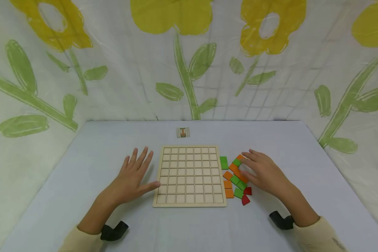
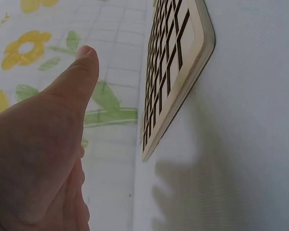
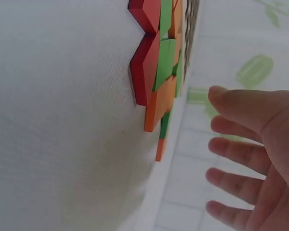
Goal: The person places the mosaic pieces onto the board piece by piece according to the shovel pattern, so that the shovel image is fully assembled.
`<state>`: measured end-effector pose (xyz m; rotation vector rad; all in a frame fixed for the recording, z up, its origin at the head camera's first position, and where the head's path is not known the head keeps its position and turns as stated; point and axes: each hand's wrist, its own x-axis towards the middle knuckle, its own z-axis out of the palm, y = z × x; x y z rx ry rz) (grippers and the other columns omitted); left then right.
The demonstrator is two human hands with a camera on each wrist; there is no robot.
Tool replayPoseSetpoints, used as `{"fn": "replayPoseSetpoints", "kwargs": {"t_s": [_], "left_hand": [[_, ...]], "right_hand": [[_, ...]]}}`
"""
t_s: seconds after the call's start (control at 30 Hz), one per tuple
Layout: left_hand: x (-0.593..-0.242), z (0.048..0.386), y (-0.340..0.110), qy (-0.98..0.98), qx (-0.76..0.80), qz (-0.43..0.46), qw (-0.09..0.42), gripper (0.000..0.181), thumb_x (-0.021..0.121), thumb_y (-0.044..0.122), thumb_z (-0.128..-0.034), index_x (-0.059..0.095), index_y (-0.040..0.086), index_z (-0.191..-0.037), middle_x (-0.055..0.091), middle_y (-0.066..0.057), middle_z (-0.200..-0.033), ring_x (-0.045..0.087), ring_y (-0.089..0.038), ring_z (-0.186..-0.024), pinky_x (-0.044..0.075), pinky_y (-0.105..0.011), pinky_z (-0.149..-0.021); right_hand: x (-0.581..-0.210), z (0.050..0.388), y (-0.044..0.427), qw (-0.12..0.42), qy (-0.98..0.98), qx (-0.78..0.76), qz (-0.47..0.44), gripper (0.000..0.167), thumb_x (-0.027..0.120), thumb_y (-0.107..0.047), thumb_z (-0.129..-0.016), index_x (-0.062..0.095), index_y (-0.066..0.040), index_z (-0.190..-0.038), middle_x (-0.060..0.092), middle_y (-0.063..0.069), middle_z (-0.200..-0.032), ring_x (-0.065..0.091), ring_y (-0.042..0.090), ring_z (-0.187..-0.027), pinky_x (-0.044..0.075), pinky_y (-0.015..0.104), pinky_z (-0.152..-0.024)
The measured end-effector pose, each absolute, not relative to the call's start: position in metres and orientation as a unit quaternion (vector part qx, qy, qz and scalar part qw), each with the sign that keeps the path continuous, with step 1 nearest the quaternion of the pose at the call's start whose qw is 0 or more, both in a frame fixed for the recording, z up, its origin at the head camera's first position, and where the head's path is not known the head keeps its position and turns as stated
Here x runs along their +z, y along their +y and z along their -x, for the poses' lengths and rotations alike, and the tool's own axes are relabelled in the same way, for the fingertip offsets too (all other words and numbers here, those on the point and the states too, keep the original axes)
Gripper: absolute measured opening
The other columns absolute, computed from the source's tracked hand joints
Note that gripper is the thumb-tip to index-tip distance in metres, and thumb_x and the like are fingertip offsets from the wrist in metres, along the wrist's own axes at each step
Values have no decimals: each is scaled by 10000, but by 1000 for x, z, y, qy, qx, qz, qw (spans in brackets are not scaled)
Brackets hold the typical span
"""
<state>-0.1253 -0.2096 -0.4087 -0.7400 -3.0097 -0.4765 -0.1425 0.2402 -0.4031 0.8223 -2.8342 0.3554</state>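
Note:
A wooden grid board (image 1: 190, 176) with rows of square recesses lies flat on the table. My left hand (image 1: 133, 176) hovers at the board's left side, fingers spread and holding nothing; the left wrist view shows its thumb (image 2: 79, 72) apart from the board's edge (image 2: 192, 67). To the right of the board lies a loose group of flat tiles: orange tiles (image 1: 229, 193), green tiles (image 1: 224, 162) and two red rounded pieces (image 1: 245, 200). Over the right side of this group is my right hand (image 1: 264, 172), its fingers loosely extended. In the right wrist view, a gap separates them from the tiles (image 3: 159, 96).
A small printed pattern card (image 1: 183, 132) lies behind the board. Under everything is a white-covered table (image 1: 113, 140), backed by a hanging cloth (image 1: 119, 70) with yellow flowers. Black wrist-worn devices (image 1: 114, 231) sit near both sleeves.

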Motion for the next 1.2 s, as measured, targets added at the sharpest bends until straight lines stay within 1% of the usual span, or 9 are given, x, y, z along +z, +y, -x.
{"fn": "replayPoseSetpoints", "kwargs": {"t_s": [0.13, 0.3, 0.37, 0.53, 0.67, 0.77, 0.83, 1.0, 1.2], "left_hand": [[-410, 127, -209, -959, -153, 237, 0, 1026, 568, 669, -923, 93, 87, -1622, -14, -130, -1672, -122, -374, -1502, 21, -647, -1143], [-414, 128, -207, -959, -154, 238, -22, 1046, 561, 698, -907, 80, 111, -1626, -7, -117, -1674, -115, -351, -1508, 11, -626, -1153], [-416, 128, -206, -957, -158, 240, -27, 1039, 558, 698, -910, 101, 99, -1624, 22, -130, -1673, -69, -378, -1510, 24, -630, -1152], [-420, 127, -201, -954, -162, 252, -29, 1005, 554, 683, -922, 185, 43, -1604, 122, -181, -1655, 87, -448, -1493, 100, -655, -1137], [-424, 127, -197, -951, -159, 263, -33, 992, 559, 676, -922, 224, 27, -1592, 160, -187, -1646, 130, -453, -1485, 136, -654, -1133], [-426, 126, -194, -949, -154, 272, -36, 981, 552, 676, -926, 242, 20, -1586, 173, -185, -1643, 142, -451, -1483, 152, -651, -1132], [-428, 126, -192, -948, -151, 278, -38, 975, 544, 675, -931, 243, 18, -1586, 174, -183, -1643, 141, -447, -1484, 158, -651, -1131], [-432, 127, -188, -945, -149, 287, -42, 976, 543, 672, -933, 225, 24, -1591, 166, -176, -1645, 130, -435, -1489, 157, -649, -1132], [-433, 129, -185, -943, -150, 293, -47, 976, 540, 677, -931, 241, 20, -1587, 170, -187, -1642, 126, -435, -1489, 155, -645, -1135]], "right_hand": [[-403, 150, 235, 87, -948, 114, -284, 325, 784, -154, -883, 722, -31, -1178, 636, 176, -1304, 514, 421, -1280, 396, 589, -1032], [-404, 161, 230, 88, -944, 112, -298, 296, 817, -104, -844, 747, -28, -1121, 676, 158, -1231, 595, 376, -1178, 475, 541, -963], [-404, 164, 227, 81, -945, 111, -297, 278, 820, -95, -841, 756, -32, -1103, 689, 146, -1204, 615, 355, -1144, 494, 521, -943], [-408, 174, 219, 63, -949, 100, -292, 235, 817, -98, -846, 774, -46, -1071, 713, 114, -1153, 639, 328, -1093, 523, 480, -906], [-412, 182, 214, 51, -949, 96, -296, 194, 803, -94, -859, 783, -63, -1050, 720, 95, -1134, 650, 310, -1064, 536, 454, -886], [-414, 187, 209, 42, -948, 96, -302, 140, 781, -80, -876, 787, -85, -1016, 724, 79, -1115, 654, 298, -1047, 541, 439, -877], [-415, 189, 207, 37, -947, 93, -304, 139, 770, -75, -884, 787, -90, -1021, 727, 72, -1104, 659, 290, -1034, 546, 428, -867], [-416, 194, 201, 35, -946, 86, -311, 176, 761, -69, -891, 785, -68, -1065, 730, 65, -1084, 668, 272, -1012, 553, 406, -853], [-417, 198, 198, 45, -940, 88, -328, 146, 717, -13, -897, 788, -55, -1017, 736, 68, -1052, 678, 274, -981, 561, 392, -825]]}}
